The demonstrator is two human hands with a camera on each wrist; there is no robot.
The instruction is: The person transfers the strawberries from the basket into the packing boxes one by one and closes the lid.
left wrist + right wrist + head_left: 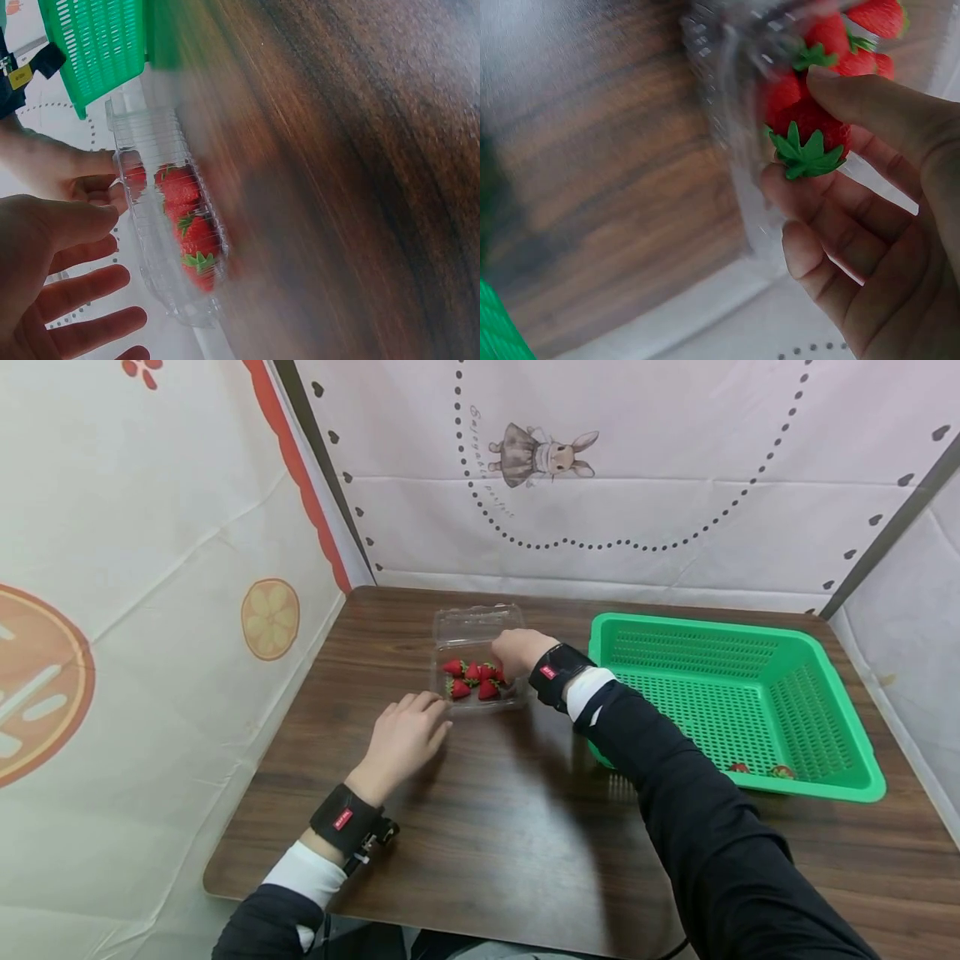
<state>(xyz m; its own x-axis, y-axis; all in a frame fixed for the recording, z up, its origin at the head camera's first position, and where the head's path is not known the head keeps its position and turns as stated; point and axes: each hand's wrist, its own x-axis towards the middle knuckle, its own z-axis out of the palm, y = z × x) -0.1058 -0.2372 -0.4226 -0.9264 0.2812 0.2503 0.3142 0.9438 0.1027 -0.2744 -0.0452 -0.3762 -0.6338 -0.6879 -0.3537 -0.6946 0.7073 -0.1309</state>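
A clear plastic box (471, 628) with its lid up stands toward the back of the table, with several red strawberries (459, 689) in it. My right hand (521, 650) reaches into the box's right side. In the right wrist view, its thumb and fingers pinch a strawberry (814, 124) whose green leaves face the camera. More strawberries lie just beyond the thumb. Beside the box's front left corner is my left hand (408, 731), palm down with relaxed fingers. The left wrist view shows those fingers spread and holding nothing, close to the box wall.
To the right of the box stands a green plastic basket (862, 781) with two strawberries (782, 772) visible near its front side. My right forearm (675, 777) passes over the basket's left front corner. Printed cloth walls (652, 510) close in the brown wooden table (465, 835).
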